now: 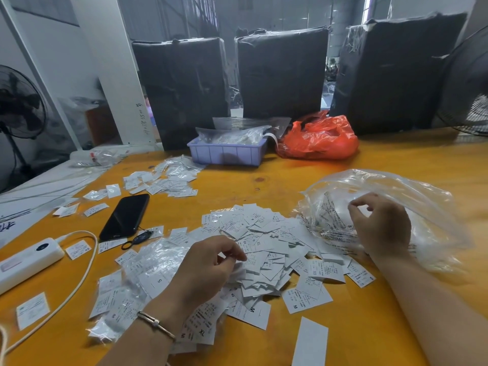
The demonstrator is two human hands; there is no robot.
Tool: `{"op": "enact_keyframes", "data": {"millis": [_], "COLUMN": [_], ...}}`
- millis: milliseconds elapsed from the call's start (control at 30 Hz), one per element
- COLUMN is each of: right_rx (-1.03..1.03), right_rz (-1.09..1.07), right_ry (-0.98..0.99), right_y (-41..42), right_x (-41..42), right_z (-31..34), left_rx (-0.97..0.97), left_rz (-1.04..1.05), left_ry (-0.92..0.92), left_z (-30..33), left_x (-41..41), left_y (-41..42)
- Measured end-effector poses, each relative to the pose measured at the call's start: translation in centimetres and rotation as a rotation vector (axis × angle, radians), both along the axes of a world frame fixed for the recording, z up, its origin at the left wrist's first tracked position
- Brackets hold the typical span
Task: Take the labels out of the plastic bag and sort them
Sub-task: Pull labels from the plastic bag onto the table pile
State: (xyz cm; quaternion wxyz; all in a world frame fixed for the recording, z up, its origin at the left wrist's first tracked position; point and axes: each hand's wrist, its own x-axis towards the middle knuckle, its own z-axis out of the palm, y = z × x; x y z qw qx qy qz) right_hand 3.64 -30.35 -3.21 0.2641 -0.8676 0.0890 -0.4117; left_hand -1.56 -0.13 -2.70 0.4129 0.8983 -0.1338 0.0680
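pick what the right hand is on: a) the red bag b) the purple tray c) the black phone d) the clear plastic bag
d: the right hand has its curled fingers on the crumpled clear plastic bag beside the label pile, far from the black phone, the red bag and the purple tray.

table (264, 178): orange wood | on it: labels (264, 247), phone (124, 217), tray (227, 154)
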Motion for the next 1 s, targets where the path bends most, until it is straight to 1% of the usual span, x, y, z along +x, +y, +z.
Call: {"op": "enact_keyframes", "data": {"millis": [67,100,167,233,267,300,333,400,467,567,667,700,767,833,900,1000], "right_rx": [0.163,0.276,0.577,0.896,1.006,1.048,1.022,0.853,0.702,0.616,0.550,0.497,0.274,-0.008,-0.213,-0.345], "right_rz": [0.040,0.114,0.346,0.611,0.724,0.813,0.883,0.972,1.013,1.031,1.006,0.980,0.936,0.949,0.948,0.935], "right_ry": [0.001,-0.007,0.001,0.138,0.252,0.375,0.484,0.617,0.626,0.540,0.496,0.498,0.529,0.655,0.827,0.960], "right_y": [0.4,0.7,1.7,2.9,3.6,4.3,5.1,6.7,8.2,9.4,8.9,8.3,6.6,5.3,4.8,5.0], "right_x": [-0.3,-0.6,-1.5,-2.5,-2.9,-3.3,-3.7,-4.5,-5.4,-6.1,-5.8,-5.5,-5.0,-4.7,-4.8,-5.1], "right_z": [0.5,0.8,1.7,2.6,2.8,2.9,2.8,2.4,2.1,1.8,2.1,2.4,3.2,3.7,3.8,3.5], "left_rx": [0.001,-0.002,-0.021,-0.070,-0.102,-0.122,-0.140,-0.188,-0.254,-0.293,-0.343,-0.360,-0.413,-0.463,-0.487,-0.506], "left_rz": [0.002,0.002,-0.005,-0.019,-0.034,-0.055,-0.084,-0.157,-0.240,-0.313,-0.250,-0.220,-0.172,-0.136,-0.105,-0.073], "left_ry": [-0.007,-0.012,-0.020,-0.005,0.018,0.045,0.076,0.156,0.232,0.247,0.241,0.231,0.205,0.186,0.170,0.167], "left_z": [0.0,0.0,-0.1,-0.1,0.1,0.2,0.4,0.7,0.7,0.6,0.5,0.4,0.5,0.5,0.5,0.5], "left_x": [0.1,0.1,0.1,0.1,0.1,0.0,0.0,-0.1,-0.2,-0.2,-0.2,-0.1,0.0,0.2,0.2,0.3], "left_y": [0.1,0.1,0.1,0.1,0.1,0.1,0.0,-0.1,-0.3,-0.5,-0.6,-0.5,-0.3,-0.1,0.0,0.1]}}
